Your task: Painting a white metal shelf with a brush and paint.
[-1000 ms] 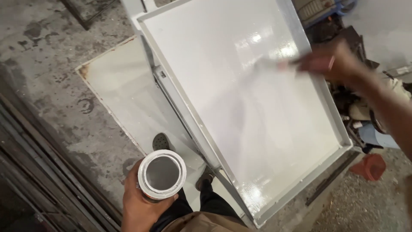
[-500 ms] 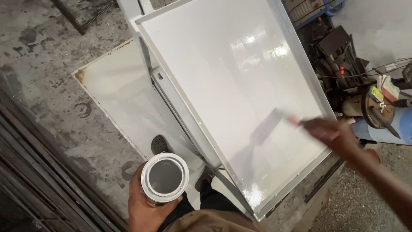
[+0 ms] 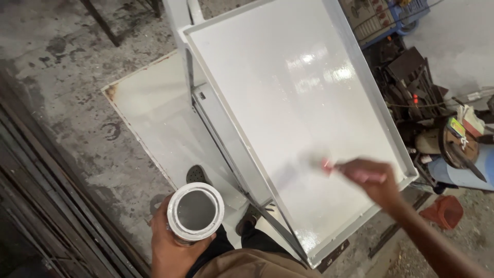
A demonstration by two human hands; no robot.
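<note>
I am closing my right hand (image 3: 371,177) in a full grip on the brush (image 3: 329,166), its blurred bristles pointing left onto the panel's (image 3: 288,92) near end, while my left hand (image 3: 172,247) is wrapping the open paint can (image 3: 195,212) well left, below the panel's edge.

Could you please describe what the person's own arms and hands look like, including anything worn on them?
Both are bare: the left hand and the right hand wear no gloves, rings or watch that I can see. The right forearm is uncovered, with no sleeve in view. The right hand is motion-blurred, so fine marks cannot be told.
</note>
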